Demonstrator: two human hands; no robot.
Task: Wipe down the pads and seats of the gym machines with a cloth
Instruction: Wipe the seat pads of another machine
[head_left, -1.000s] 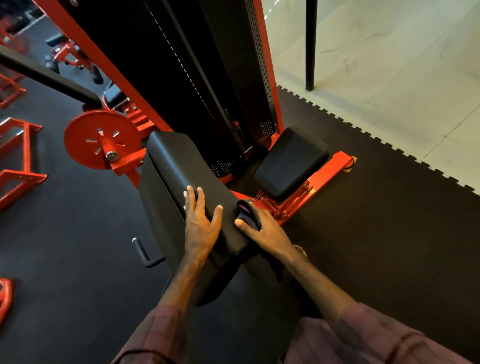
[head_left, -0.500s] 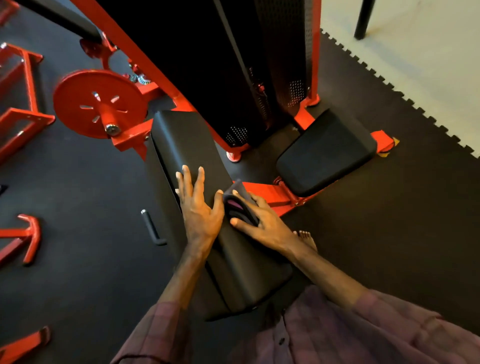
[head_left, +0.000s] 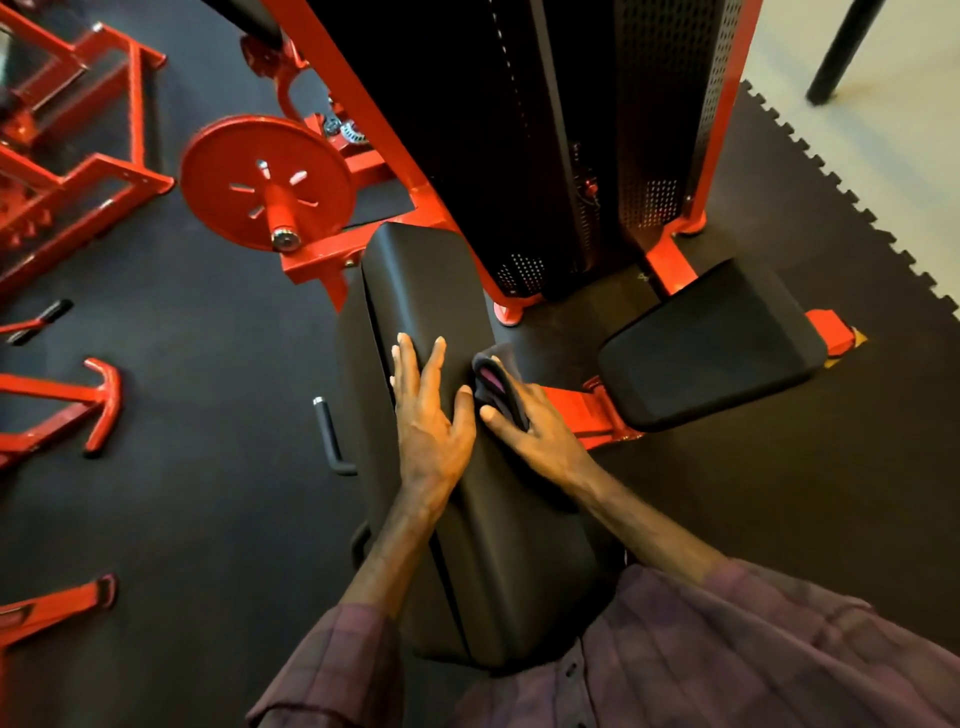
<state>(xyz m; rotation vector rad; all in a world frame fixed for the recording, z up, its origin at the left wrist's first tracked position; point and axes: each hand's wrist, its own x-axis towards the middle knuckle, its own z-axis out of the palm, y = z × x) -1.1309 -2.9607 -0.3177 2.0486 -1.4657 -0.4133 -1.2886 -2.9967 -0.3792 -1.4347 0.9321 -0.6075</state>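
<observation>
A red weight disc (head_left: 266, 183) stands at far left. On the long black back pad (head_left: 488, 519), the left hand (head_left: 431, 415) lies flat, fingers straight and spread. Just right, the right hand (head_left: 535, 426) presses a dark cloth (head_left: 493, 382) to the pad's right edge, fingers curled over it. The seat pad (head_left: 711, 343) sits farther right.

Dim, warm light; brighter top right; wide-angle edge bending; left edge blurred.

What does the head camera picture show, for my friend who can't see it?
A person's right hand presses a dark cloth on a black pad of a red gym machine, while the left hand rests flat on the pad. A black seat sits nearby.
</observation>
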